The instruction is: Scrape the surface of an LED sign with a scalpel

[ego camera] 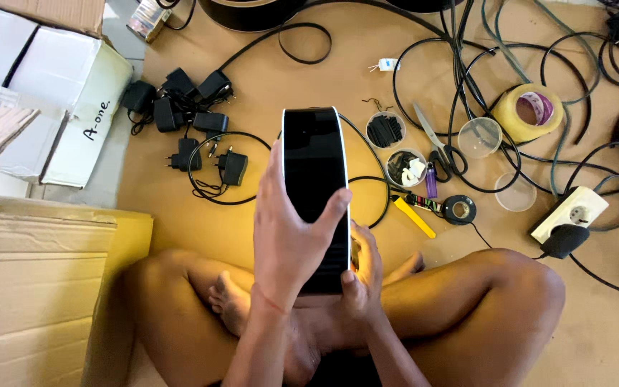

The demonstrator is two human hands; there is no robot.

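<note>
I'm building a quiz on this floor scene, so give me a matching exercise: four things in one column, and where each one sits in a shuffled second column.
Things:
1. black band with white edges
2. roll of tape
3. black power adapters
4. white socket block

Places:
A. on the floor at the far right, a black plug in its near end
B. held upright in both hands over the crossed legs
C. clustered on the floor left of the hands, near a white box
D. on the floor at upper right, among black cables

Pairs: 1-B, 2-D, 3-C, 4-A
</note>
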